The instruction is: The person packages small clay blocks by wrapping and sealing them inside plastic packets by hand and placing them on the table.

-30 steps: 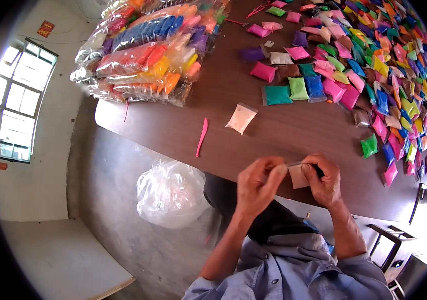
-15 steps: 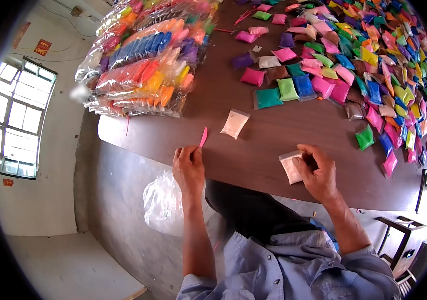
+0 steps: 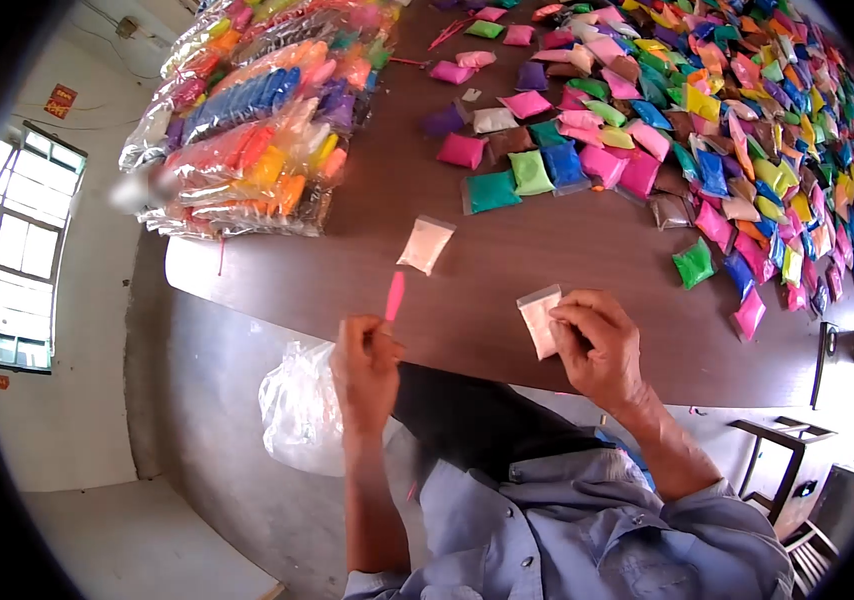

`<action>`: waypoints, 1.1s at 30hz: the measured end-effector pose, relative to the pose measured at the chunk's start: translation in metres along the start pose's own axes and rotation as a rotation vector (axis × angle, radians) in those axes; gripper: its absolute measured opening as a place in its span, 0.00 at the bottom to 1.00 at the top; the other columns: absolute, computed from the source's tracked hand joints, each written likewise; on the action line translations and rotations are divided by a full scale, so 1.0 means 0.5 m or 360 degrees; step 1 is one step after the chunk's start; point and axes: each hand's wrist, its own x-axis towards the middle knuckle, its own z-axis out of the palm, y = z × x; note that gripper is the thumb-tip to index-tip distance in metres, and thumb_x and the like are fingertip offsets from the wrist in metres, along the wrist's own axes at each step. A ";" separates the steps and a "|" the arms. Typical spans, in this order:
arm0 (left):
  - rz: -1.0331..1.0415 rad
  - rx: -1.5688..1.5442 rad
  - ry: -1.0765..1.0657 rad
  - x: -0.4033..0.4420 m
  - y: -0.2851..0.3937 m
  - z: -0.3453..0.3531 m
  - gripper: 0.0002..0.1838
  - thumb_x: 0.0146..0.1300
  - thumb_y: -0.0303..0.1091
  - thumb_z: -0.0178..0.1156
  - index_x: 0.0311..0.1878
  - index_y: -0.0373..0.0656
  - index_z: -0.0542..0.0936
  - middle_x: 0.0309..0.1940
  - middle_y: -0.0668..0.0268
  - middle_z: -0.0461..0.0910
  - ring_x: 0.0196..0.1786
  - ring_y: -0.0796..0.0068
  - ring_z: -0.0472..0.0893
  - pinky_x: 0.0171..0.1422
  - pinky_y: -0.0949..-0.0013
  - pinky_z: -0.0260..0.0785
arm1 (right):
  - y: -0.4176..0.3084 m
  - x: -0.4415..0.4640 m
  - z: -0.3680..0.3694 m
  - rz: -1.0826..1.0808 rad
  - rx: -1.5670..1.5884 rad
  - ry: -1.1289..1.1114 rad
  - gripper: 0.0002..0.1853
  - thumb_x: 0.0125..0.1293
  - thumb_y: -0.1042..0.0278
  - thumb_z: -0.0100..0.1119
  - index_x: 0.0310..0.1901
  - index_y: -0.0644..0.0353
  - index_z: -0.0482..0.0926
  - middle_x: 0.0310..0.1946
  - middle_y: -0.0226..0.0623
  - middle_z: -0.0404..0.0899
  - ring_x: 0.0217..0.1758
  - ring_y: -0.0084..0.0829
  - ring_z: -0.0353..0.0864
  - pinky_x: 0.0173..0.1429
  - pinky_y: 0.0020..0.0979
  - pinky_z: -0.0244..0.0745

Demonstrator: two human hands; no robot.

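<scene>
Pinched in my closed left hand [image 3: 365,368] is a slim pink plastic knife [image 3: 396,297], its blade pointing up and away from me. Just beyond the blade, a small clear packet of peach-coloured clay [image 3: 426,246] lies flat on the brown table [image 3: 347,285]. My right hand [image 3: 602,350] grips the edge of a second peach packet [image 3: 539,322] between thumb and fingers, above the table's near edge. That packet is tilted, and the fingers cover its right side.
Many small coloured packets [image 3: 637,150] spread over the far and right side of the table. Large clear bags of coloured packs [image 3: 247,130] are stacked at the left. A clear plastic bag [image 3: 302,410] sits below the table edge; a stool [image 3: 792,470] stands at the right.
The view has shifted, moving the table leftward in frame. My left hand has moved right relative to the table, and the knife now shows its broad side. The held peach packet has turned slightly.
</scene>
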 end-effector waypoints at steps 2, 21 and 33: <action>0.0181 -0.0280 -0.0266 -0.042 0.034 0.030 0.03 0.75 0.23 0.58 0.47 0.35 0.77 0.32 0.60 0.83 0.30 0.75 0.84 0.38 0.71 0.78 | -0.020 0.000 -0.017 -0.0215 -0.0167 -0.0099 0.12 0.56 0.79 0.72 0.43 0.59 0.86 0.43 0.38 0.83 0.40 0.44 0.84 0.40 0.40 0.81; 0.0496 0.0032 -0.0233 -0.021 0.121 0.175 0.02 0.67 0.27 0.67 0.40 0.41 0.83 0.35 0.57 0.83 0.35 0.48 0.83 0.39 0.55 0.76 | -0.020 -0.013 -0.040 -0.0230 -0.0308 -0.0407 0.23 0.45 0.73 0.81 0.47 0.57 0.87 0.54 0.36 0.81 0.52 0.42 0.83 0.55 0.41 0.82; 0.0593 0.0060 -0.0444 -0.013 0.163 0.195 0.01 0.67 0.28 0.66 0.39 0.42 0.84 0.34 0.58 0.83 0.36 0.48 0.84 0.39 0.55 0.76 | -0.017 -0.013 -0.042 -0.0263 -0.0284 -0.0373 0.21 0.48 0.71 0.78 0.47 0.56 0.86 0.52 0.36 0.82 0.51 0.41 0.83 0.53 0.40 0.82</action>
